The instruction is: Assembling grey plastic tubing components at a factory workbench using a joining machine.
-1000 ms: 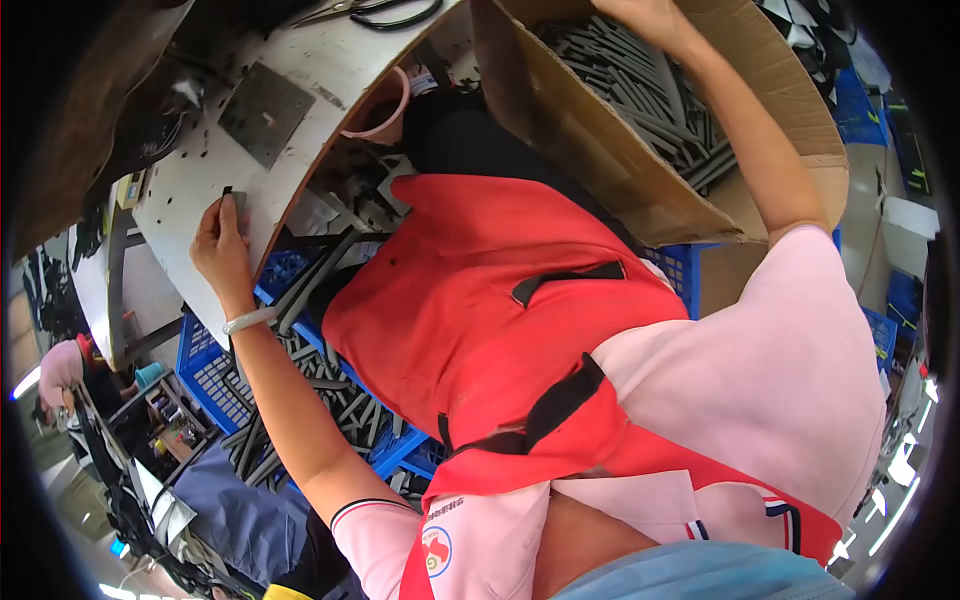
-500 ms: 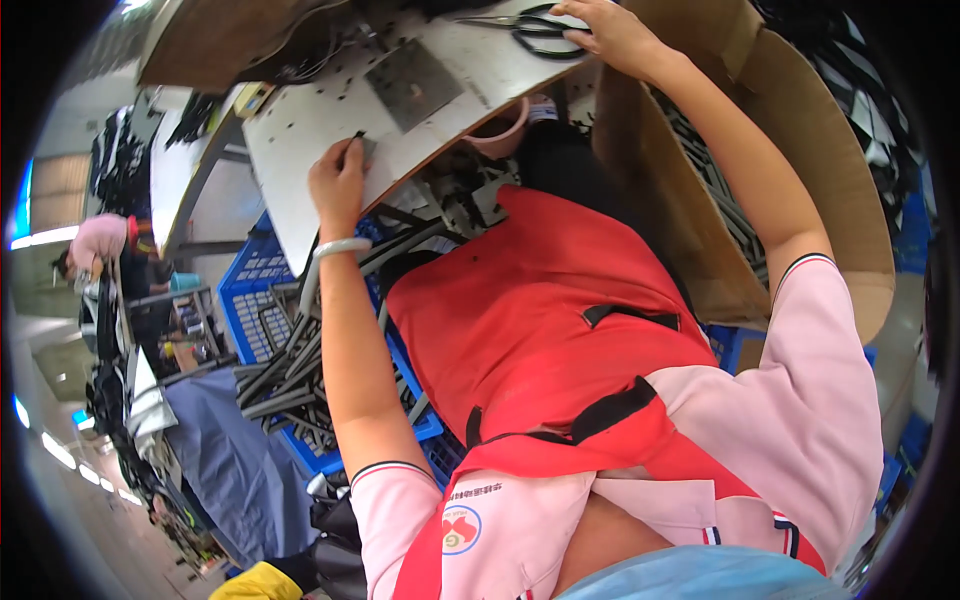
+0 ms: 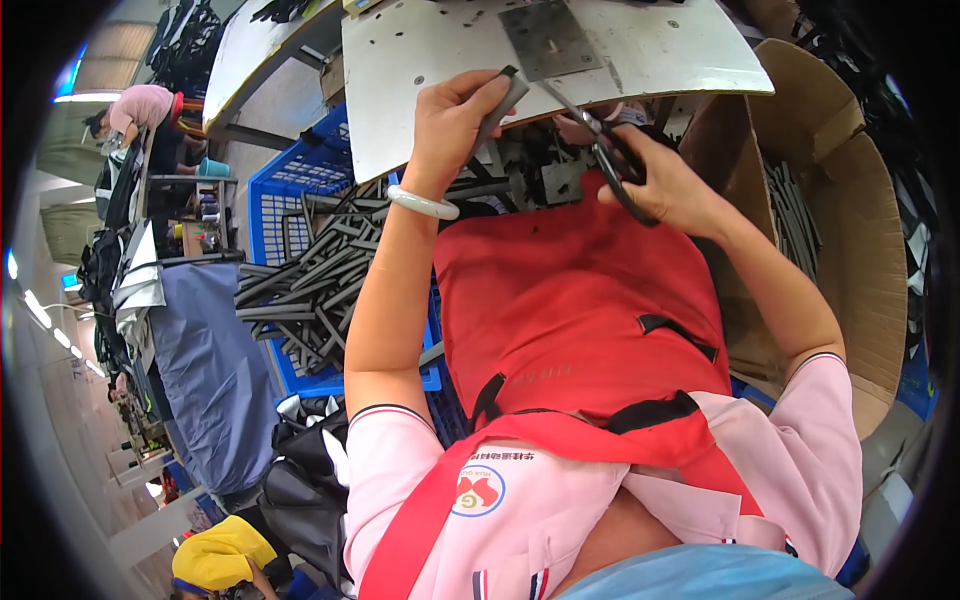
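Observation:
My left hand point(image 3: 452, 125) pinches a short grey strip point(image 3: 500, 100) at the near edge of the white work table point(image 3: 420, 60). A white bangle sits on that wrist. My right hand point(image 3: 665, 185) grips black-handled scissors point(image 3: 600, 140), whose blades point up toward the strip and reach over the table edge. Both hands hover close together above my red apron point(image 3: 570, 300). A grey metal plate point(image 3: 548, 38) lies on the table just beyond the scissors.
A blue crate point(image 3: 300, 180) heaped with long grey strips point(image 3: 300, 290) stands at my left. A large cardboard box point(image 3: 850, 220) holding more dark strips is at my right. Another person in pink point(image 3: 135, 108) works far left. Dark fabric and bags lie on the floor.
My right hand came down from the far table with the scissors to the near edge. My left hand drew in with the strip to meet the blades. The view swung left.

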`<state>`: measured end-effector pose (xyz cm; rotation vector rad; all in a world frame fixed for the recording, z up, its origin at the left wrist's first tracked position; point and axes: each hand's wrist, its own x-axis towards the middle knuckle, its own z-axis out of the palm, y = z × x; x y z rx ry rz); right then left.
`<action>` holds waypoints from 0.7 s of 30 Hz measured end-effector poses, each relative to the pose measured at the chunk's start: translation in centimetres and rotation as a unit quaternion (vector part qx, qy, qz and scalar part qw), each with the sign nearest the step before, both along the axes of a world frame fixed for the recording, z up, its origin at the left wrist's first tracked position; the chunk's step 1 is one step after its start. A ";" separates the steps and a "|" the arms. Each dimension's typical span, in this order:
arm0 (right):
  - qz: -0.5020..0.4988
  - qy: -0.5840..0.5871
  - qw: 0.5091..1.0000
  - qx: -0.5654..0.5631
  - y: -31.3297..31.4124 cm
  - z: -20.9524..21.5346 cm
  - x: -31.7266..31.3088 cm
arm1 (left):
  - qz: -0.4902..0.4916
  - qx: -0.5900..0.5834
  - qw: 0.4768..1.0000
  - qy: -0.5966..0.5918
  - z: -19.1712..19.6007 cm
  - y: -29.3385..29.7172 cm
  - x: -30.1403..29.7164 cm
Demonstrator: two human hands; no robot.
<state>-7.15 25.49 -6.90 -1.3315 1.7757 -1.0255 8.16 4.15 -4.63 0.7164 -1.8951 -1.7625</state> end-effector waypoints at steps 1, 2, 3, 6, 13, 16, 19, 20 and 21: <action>0.007 0.024 1.000 -0.008 0.2 -0.5 0.4 | 0.002 0.001 1.000 -0.001 -0.2 0.2 -0.1; -0.003 0.008 1.000 0.001 0.2 -0.8 0.6 | -0.006 -0.005 1.000 0.006 -0.4 0.4 -0.2; -0.001 0.007 1.000 0.001 0.1 -0.7 0.6 | -0.015 -0.011 1.000 0.014 -0.5 0.6 -0.2; -0.011 -0.020 0.998 0.052 -0.1 0.6 0.8 | -0.014 -0.014 1.000 0.007 -0.7 1.0 0.2; -0.023 -0.015 0.998 0.053 0.9 -0.3 0.3 | -0.019 -0.027 0.999 0.003 0.0 2.0 0.0; -0.023 0.000 0.999 0.048 0.8 -0.8 0.0 | -0.060 -0.018 0.998 -0.012 -0.4 3.1 -0.2; -0.025 0.014 1.000 0.010 0.5 -0.4 0.0 | -0.066 -0.008 0.998 -0.019 -0.5 3.6 -0.4; -0.021 -0.019 0.997 0.066 0.5 0.5 -0.1 | -0.065 -0.007 0.998 -0.020 -0.6 3.5 -0.4; -0.017 -0.050 0.991 0.120 0.4 1.0 -0.2 | -0.063 -0.008 0.998 -0.025 -0.7 3.4 -0.4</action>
